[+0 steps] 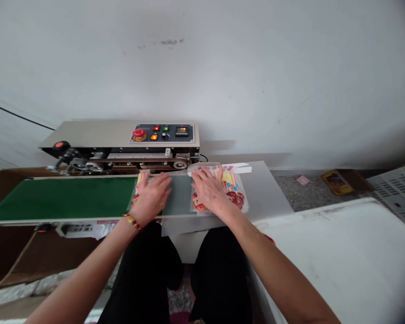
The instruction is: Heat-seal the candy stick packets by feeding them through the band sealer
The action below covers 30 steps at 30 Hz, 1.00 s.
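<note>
A colourful printed packet [235, 189] lies flat on a translucent sheet [263, 191]. My right hand [207, 186] rests on its left part, fingers spread. Over a second packet [135, 197], at the right end of the green belt [67, 196], lies my left hand [152, 193], palm down with its fingers apart. Much of that packet is hidden beneath the hand. Behind the belt stands a sealing machine [97, 135] with a red knob, lit buttons and a red number display.
A white table [337, 252] stands at the right. Below the belt at the left is a brown cardboard box [6, 252]. On the floor at the back right lie a small box [337, 182] and a pale slotted crate [396, 193].
</note>
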Motion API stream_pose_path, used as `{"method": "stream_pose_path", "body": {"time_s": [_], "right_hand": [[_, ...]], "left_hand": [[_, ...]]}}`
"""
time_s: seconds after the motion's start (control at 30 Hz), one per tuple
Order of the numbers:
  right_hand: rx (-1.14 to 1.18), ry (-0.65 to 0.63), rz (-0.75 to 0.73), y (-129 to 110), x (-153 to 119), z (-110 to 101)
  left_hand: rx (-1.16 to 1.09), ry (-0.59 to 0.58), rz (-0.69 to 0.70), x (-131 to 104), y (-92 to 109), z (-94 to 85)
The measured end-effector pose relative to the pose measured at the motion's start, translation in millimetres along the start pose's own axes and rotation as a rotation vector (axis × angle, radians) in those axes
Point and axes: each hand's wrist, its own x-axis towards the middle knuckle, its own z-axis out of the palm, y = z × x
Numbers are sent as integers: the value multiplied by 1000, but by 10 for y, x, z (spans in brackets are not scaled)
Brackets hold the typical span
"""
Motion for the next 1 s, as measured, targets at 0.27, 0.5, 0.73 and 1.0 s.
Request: {"method": "stream_pose_path", "body": {"time_s": [0.27, 0.5, 0.73, 1.0], "right_hand": [[-49, 36, 135, 523, -363, -203], [-58, 6, -13, 387, -364, -60], [-43, -28, -27, 154, -249, -42], [-8, 6, 45, -1, -121, -76]], "left_hand": [[-38, -106, 96, 337, 807, 326], [30, -118, 55, 156, 364, 185], [44, -107, -24, -132, -290, -152], [-25, -48, 75, 220, 448, 117]]}}
